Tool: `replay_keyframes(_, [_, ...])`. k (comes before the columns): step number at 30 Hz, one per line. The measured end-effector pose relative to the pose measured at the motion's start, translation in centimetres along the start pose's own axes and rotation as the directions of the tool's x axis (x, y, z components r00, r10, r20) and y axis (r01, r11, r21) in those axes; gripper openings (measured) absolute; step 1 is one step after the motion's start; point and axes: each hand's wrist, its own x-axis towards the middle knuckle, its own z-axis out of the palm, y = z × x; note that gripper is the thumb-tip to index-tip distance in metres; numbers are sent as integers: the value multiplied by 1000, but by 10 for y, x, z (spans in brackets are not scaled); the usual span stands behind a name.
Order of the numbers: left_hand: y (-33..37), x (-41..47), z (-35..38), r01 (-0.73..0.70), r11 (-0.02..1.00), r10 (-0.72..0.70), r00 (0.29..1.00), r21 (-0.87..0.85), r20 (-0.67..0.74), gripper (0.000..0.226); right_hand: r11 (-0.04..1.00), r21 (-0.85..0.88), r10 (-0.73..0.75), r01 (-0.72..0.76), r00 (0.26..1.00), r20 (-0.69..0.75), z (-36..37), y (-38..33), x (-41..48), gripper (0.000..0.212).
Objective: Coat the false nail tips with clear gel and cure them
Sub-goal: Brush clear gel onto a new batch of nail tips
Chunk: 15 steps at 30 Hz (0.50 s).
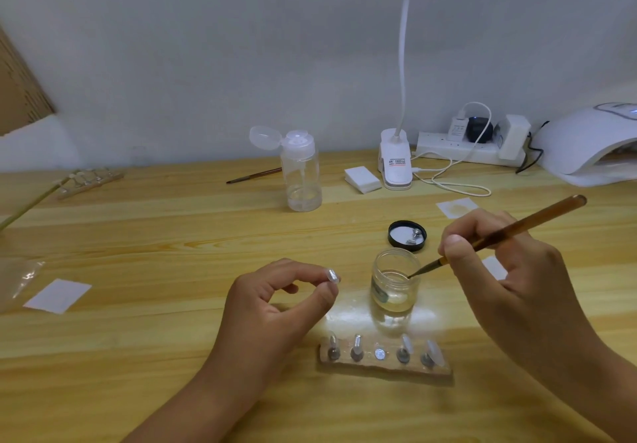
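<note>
**Brush tip meeting the gel jar while a nail tip is being held ready**

Fingers of the left hand (pixel 275 301) are pinching a single clear nail tip (pixel 332 275) between thumb and forefinger, keeping it raised above the wooden table (pixel 172 235), just left of the gel jar (pixel 394 284). The right hand (pixel 510 280) is gripping a brown-handled brush (pixel 499 232) like a pen, angling it down so the bristles are touching the jar's rim or dipping just inside; the glass makes it hard to tell which. The jar is standing open, with clear gel sitting in its lower part, and its black lid (pixel 407 235) is lying upturned just behind it.

In front of the jar, a wooden holder strip (pixel 384 361) is carrying four more nail tips on small stands, with one bare mount showing in the middle. Farther back, a clear pump bottle (pixel 301 170) is standing with its cap flipped open, a second brush (pixel 253 176) is lying beside it, and a white clip lamp (pixel 396 163) is shining down. The white curing lamp (pixel 589 147) is sitting at the far right edge, well apart from both hands.
</note>
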Motion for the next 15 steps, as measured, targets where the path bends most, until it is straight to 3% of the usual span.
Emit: replay_keyframes(15, [-1,1,0,31,999,-31,1000,19,4,22,1000,9,-11,11,1000,-22,-3,-3,0,16])
